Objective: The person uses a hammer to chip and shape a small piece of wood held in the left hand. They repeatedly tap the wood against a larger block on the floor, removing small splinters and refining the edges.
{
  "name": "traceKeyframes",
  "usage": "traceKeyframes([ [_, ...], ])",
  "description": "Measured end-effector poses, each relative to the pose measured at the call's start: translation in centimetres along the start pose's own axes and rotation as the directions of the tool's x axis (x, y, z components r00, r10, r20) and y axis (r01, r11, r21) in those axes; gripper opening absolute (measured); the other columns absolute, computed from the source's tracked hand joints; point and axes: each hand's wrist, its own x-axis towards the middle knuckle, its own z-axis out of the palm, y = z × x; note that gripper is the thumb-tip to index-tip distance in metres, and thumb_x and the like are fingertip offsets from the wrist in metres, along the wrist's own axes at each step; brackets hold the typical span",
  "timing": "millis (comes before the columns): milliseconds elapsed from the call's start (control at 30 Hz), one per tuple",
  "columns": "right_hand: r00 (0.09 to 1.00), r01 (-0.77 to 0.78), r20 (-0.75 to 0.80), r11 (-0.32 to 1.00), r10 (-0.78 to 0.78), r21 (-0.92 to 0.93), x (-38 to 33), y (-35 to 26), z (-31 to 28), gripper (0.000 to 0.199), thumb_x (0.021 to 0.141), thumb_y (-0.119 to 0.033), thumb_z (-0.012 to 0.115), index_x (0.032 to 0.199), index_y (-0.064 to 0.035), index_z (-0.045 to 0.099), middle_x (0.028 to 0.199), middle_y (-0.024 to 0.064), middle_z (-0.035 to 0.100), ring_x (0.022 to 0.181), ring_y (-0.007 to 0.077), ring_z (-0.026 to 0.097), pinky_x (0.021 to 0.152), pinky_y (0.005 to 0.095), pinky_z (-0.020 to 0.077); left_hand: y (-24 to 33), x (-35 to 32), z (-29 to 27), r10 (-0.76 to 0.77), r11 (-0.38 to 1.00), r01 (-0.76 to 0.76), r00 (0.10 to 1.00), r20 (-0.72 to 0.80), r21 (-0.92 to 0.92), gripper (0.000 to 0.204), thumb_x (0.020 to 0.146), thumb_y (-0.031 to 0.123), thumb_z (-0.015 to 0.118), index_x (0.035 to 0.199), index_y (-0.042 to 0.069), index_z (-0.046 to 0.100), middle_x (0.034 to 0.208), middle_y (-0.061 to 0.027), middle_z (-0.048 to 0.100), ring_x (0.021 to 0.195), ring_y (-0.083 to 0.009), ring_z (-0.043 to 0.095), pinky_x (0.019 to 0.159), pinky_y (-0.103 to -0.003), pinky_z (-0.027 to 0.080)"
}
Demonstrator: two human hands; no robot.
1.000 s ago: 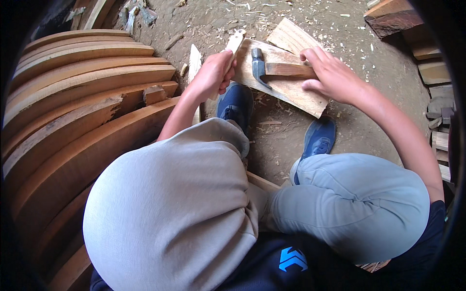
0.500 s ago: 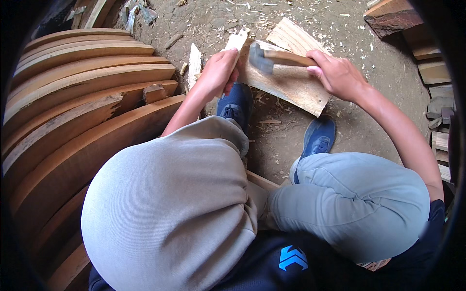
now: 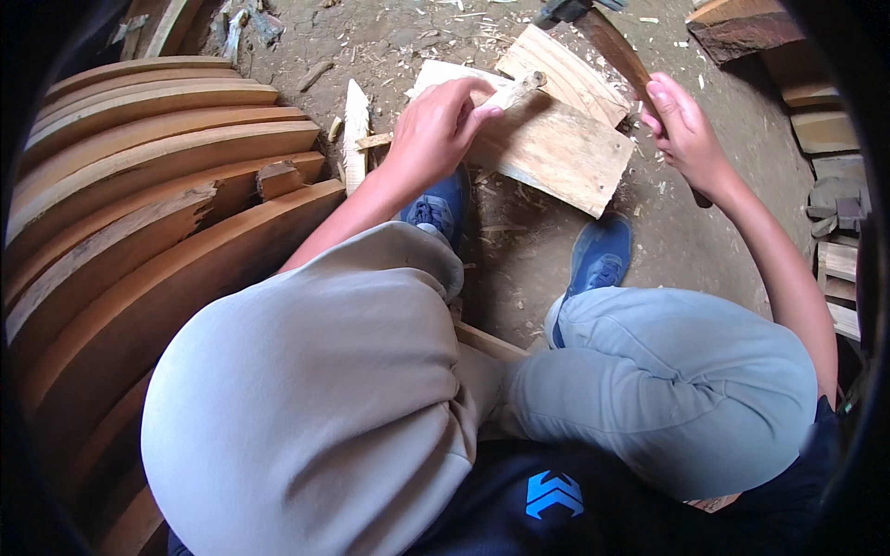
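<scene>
Left hand (image 3: 436,130): grip closed around a small pale wood stick (image 3: 515,90), fingers wrapped over its near end. The stick pokes out to the right of the grip and its lower end rests on the flat board (image 3: 556,148). That board lies on the dirt floor (image 3: 686,241) directly under the grip, tilted, with its pale face up.

Right hand (image 3: 686,139): grip closed on the wooden handle (image 3: 619,51) of a hatchet. The handle runs up and left from the grip, raised above the board. The metal head (image 3: 556,9) sits at the top edge of the frame and is only partly visible.

A second slatted board (image 3: 556,69) lies just beyond the left grip, partly beneath the flat one. Below the left grip is a blue shoe (image 3: 436,208); the other blue shoe (image 3: 598,259) sits below the board's near corner. A thin wood splinter (image 3: 355,130) stands on the floor just left of the left wrist. Further left of the grip is a stack of curved planks (image 3: 158,167). Wood chips are scattered across the floor around both boards.
</scene>
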Motion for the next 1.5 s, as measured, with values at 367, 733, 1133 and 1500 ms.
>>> traceKeyframes([
  [367,0.975,-0.147,-0.128,0.959,0.182,0.244,-6.3,4.8,-1.5,0.042,0.11,-0.047,0.041,0.116,-0.0081,0.056,0.078,-0.0057,0.045,0.052,-0.0007,0.033,0.041,0.0172,0.0279,-0.1,3.1,3.2,0.301,0.946,-0.277,0.944,-0.138,0.169,0.014,0.092,0.022,0.072,0.103,0.013,0.072,0.097,-0.0113,0.063,0.09,-0.0315,0.063,0.075,-0.044,0.05],
  [733,0.989,-0.086,-0.121,0.996,0.089,0.033,-7.4,6.8,-1.6,0.038,0.11,-0.04,0.047,0.116,-0.0043,0.059,0.075,-0.0024,0.05,0.059,0.0061,0.045,0.056,0.0255,0.0394,0.2,3.3,2.4,0.312,0.943,-0.32,0.946,0.087,0.09,0.026,0.082,0.023,0.086,0.103,0.01,0.078,0.081,-0.0048,0.06,0.069,-0.0178,0.059,0.06,-0.033,0.048],
  [1133,0.99,0.111,-0.04,0.921,-0.136,-0.374,-7.3,5.8,-0.3,0.034,0.108,-0.033,0.051,0.123,-0.0034,0.057,0.08,0.0226,0.064,0.073,0.0377,0.067,0.067,0.043,0.0481,-0.6,3.5,2.6,0.182,0.983,-0.176,0.975,0.128,-0.056,0.031,0.081,0.028,0.087,0.103,0.008,0.081,0.085,-0.0008,0.065,0.075,-0.0092,0.06,0.066,-0.025,0.049],
  [1500,0.954,0.164,-0.069,0.702,-0.291,-0.693,-7.0,3.9,-0.2,0.027,0.107,-0.029,0.054,0.123,-0.0078,0.056,0.078,0.021,0.067,0.071,0.0393,0.07,0.06,0.044,0.0507,-0.8,3.3,2.8,0.201,0.97,-0.192,0.978,0.046,-0.148,0.031,0.081,0.028,0.086,0.106,0.01,0.082,0.08,-0.0048,0.066,0.071,-0.0145,0.06,0.066,-0.031,0.05],
])
